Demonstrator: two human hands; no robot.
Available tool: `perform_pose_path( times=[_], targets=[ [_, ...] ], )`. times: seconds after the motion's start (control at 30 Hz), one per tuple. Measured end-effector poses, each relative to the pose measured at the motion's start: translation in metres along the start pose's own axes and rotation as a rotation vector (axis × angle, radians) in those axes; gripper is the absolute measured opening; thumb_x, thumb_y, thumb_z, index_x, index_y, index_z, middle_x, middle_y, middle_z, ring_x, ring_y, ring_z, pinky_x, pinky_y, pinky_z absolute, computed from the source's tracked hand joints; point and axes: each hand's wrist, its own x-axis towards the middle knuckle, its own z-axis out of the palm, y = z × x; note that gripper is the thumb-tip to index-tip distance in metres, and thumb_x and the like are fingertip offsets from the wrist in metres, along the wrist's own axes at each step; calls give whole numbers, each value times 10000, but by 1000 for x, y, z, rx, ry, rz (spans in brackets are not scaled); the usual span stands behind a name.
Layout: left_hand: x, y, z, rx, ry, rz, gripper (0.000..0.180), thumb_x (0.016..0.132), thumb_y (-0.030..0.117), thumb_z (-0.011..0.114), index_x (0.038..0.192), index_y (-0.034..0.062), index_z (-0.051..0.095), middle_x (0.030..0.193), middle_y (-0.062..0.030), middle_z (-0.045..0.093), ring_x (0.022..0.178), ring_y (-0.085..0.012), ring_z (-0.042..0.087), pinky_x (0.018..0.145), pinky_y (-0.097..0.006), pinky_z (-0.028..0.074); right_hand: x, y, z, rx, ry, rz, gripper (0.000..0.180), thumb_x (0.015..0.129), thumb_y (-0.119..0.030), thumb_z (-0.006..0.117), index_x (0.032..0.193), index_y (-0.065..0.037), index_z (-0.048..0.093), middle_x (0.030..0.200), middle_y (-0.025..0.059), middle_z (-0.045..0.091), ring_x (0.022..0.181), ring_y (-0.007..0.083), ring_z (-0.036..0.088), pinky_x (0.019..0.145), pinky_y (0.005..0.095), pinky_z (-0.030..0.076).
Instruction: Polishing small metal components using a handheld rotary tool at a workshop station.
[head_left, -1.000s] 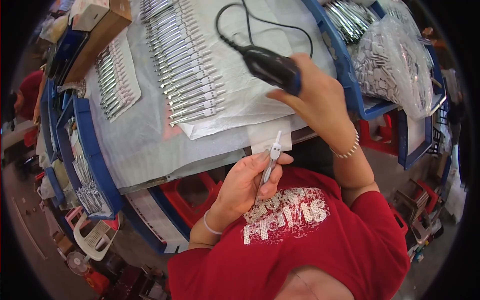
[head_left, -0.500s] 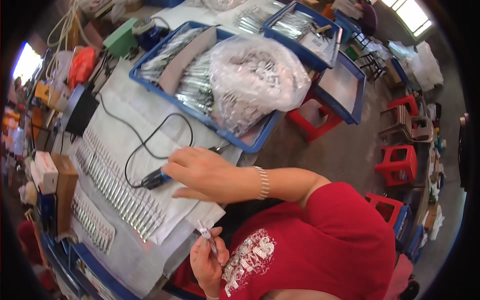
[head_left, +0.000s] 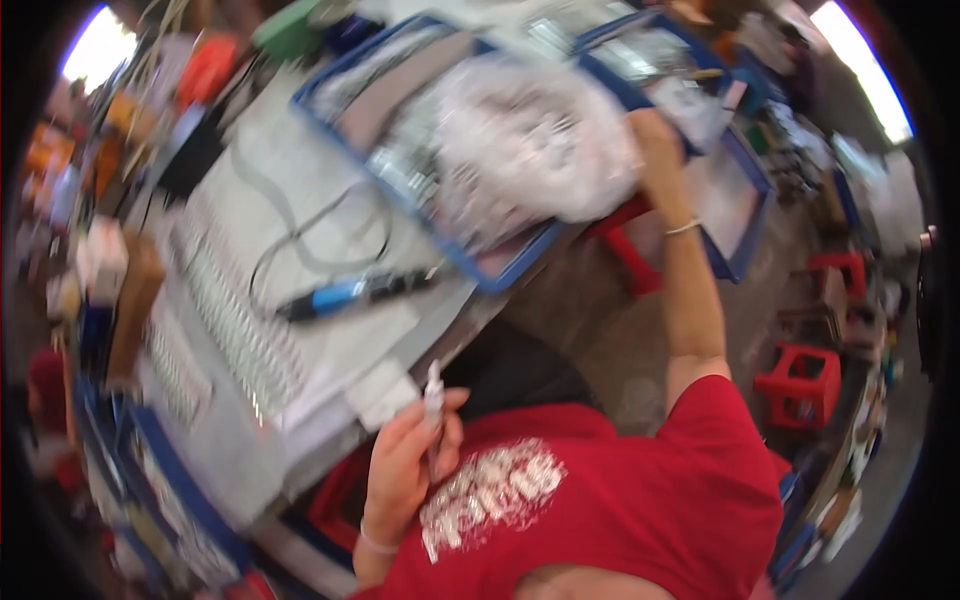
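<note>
Reaching far right, the right hand (head_left: 655, 135) rests on a big clear plastic bag (head_left: 535, 150) in a blue tray; its fingers are too blurred to tell. Near, left hand (head_left: 405, 465) fingers clamp a slim, pale, upright tube (head_left: 433, 390).

Left hand (head_left: 405, 465) raised close before the chest, fingers curled into a closed grip, thumb tip pointing up and to the right, a thin band round the wrist. Right arm stretched far forward and up, nearly straight, bare forearm rising from a red sleeve, a bracelet at the wrist. Right hand (head_left: 652, 135) blurred at full reach; fingers not readable.
</note>
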Motion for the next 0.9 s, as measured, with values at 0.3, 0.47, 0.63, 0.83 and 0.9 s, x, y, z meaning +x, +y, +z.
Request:
perform_pose_path(
  times=[0.3, 0.47, 0.63, 0.83, 0.9],
  targets=[
    [7, -6, -6, 54, -22, 25, 325, 967, 115, 412, 1238, -49, 483, 816, -63, 597, 536, -72, 509, 494, -175, 410, -13, -135, -122, 712, 166, 414, 183, 828, -29, 632, 997, 29, 594, 901, 69, 605, 819, 147, 589, 746, 266, 494],
    [-1, -12, -20, -1, 79, 73, 300, 962, 107, 432, 1222, -22, 509, 795, -45, 583, 553, -76, 522, 507, -198, 428, -40, -246, -81, 1459, -732, 792, 266, 815, 37, 590, 1077, 16, 547, 977, 37, 577, 854, 81, 548, 737, 210, 443],
    [-13, -5, -32, -39, 139, 191, 294, 956, 103, 443, 1214, -19, 510, 788, -34, 569, 538, -62, 489, 480, -182, 383, -53, -265, -51, 1785, -883, 1186, 242, 860, -32, 562, 1095, 2, 517, 921, 56, 613, 718, 94, 598, 577, 222, 495],
    [-19, -3, -39, 101, 166, 223, 291, 965, 125, 441, 1212, -13, 510, 780, -17, 564, 527, -37, 468, 471, -172, 359, -51, -283, -45, 1818, -886, 1201, 261, 856, -34, 562, 1111, -5, 515, 945, 63, 606, 754, 107, 598, 592, 236, 500],
    [-15, -7, -44, 93, 146, 199, 261, 963, 126, 444, 1164, -18, 526, 778, -24, 569, 522, -43, 475, 469, -172, 364, -52, -293, -54, 1673, -876, 986, 246, 830, 8, 568, 1075, 4, 545, 958, 55, 600, 869, 131, 593, 743, 240, 482]
  ],
)
